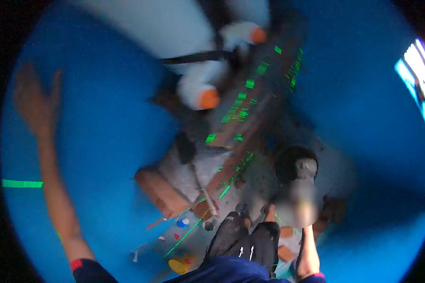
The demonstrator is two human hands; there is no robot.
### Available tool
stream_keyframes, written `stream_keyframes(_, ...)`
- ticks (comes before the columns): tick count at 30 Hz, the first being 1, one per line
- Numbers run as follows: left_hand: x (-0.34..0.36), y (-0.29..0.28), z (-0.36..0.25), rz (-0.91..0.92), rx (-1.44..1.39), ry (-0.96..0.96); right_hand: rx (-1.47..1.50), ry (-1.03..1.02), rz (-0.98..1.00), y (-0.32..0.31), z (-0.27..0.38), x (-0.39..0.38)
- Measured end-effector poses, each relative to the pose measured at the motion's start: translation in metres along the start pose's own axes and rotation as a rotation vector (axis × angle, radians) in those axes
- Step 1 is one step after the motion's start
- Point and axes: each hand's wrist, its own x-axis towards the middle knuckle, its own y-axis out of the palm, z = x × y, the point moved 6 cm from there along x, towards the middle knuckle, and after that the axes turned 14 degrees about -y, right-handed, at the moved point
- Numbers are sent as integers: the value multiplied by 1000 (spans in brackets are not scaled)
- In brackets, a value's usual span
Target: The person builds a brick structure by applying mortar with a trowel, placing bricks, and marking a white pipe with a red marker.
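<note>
My left hand [35,101] reaches out at the far left, its fingers apart, lying against or close to a blue wall [113,113]. Nothing shows in it. From the lower right my right forearm [309,254] extends forward. A pale blurred patch [295,203] covers the right hand, so its fingers and anything in them are hidden. Just beyond that patch sits a dark round thing [283,167], perhaps a bucket, with a grey lump [307,166] at its right side. I cannot tell whether my right hand touches either.
Two white shapes with orange ends [208,99] stand ahead. Brown blocks [163,193] lie on the littered floor, left of my legs [241,238]. A yellow round thing [177,266] and a blue-and-white item [183,222] lie nearby. Another blue surface [363,94] rises at right.
</note>
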Motion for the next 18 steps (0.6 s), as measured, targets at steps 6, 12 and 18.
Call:
stream_keyframes(6,-21,0,27,-77,-273,-160,89,-371,-15,13,130,-94)
stream_keyframes(12,-25,-19,54,279,-623,-157,247,-350,221,38,262,-157)
stream_keyframes(18,-30,-52,136,31,-657,-342,145,-540,323,51,379,-179)
